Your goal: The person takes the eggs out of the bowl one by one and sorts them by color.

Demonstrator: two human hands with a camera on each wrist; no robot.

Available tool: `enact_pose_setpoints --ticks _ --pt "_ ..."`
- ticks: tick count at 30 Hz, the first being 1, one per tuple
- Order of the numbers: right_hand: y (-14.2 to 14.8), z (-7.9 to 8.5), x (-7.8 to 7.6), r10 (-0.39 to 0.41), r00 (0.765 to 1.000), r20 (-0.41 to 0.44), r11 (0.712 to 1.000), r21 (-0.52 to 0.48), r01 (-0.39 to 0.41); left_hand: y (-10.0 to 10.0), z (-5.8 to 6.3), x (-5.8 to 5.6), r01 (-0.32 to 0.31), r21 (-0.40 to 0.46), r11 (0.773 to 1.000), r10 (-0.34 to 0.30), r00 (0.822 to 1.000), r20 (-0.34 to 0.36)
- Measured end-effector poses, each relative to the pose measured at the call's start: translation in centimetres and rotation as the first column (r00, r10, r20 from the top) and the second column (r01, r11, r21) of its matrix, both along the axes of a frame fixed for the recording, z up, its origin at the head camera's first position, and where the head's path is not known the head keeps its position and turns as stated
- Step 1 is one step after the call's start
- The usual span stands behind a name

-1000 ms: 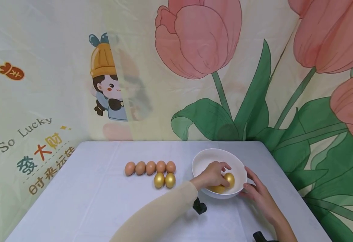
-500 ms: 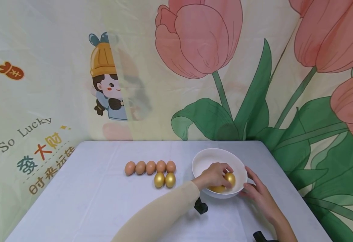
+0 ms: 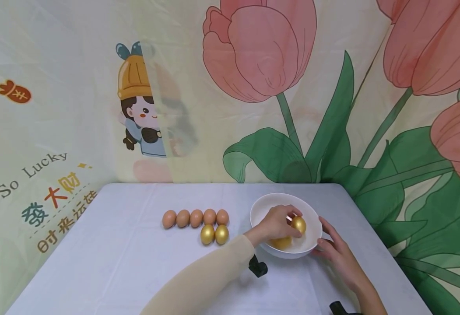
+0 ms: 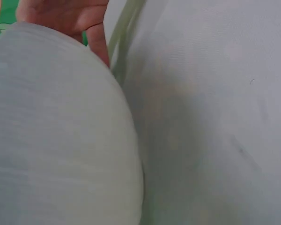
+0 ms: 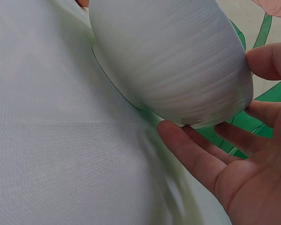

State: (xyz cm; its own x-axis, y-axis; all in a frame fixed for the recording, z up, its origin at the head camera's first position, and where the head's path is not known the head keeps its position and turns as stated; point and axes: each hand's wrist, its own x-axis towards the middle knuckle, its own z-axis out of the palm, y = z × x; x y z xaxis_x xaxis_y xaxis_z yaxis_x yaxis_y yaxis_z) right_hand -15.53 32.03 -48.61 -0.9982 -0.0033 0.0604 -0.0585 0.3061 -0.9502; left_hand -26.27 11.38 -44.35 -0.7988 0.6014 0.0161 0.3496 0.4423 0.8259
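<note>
My left hand reaches into the white bowl and pinches a golden egg between thumb and fingers. Beneath that hand, more gold shows at the bowl's bottom, from another golden egg partly hidden by the wrist. My right hand holds the bowl by its right side, thumb and fingers spread along the wall. In the right wrist view, the fingertips of this hand touch the bowl's outer wall. From the left wrist, the bowl's outside hides the left hand's grip.
Left of the bowl, a row of several brown eggs lies on the white-covered table. Two golden eggs sit in front of the row's right end. A printed curtain hangs behind the table.
The golden egg in my left hand has risen slightly and shifted toward the back of the bowl. The right hand, the bowl and the eggs on the table stay put.
</note>
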Motion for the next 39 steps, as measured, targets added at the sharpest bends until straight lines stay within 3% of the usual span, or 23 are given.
enact_pose_setpoints --ticks 13,18,29,39 --pt "-0.3 -0.1 0.0 -0.026 1.000 0.018 0.999 0.021 0.026 -3.8 2.0 -0.8 -0.003 0.043 0.999 0.005 1.000 -0.031" --pt "-0.5 -0.1 0.0 -0.032 0.999 0.017 0.999 0.022 0.032 -6.1 2.6 -0.9 -0.006 0.082 0.997 0.006 1.000 -0.001" --pt "-0.1 -0.2 0.0 -0.024 1.000 -0.010 0.999 0.045 0.025 -11.1 4.4 -0.9 -0.045 0.095 0.995 0.046 0.999 -0.015" --pt "-0.3 -0.1 0.0 -0.023 1.000 -0.003 0.999 0.036 0.023 -14.6 4.3 -0.6 -0.076 0.118 0.990 0.078 0.997 -0.015"
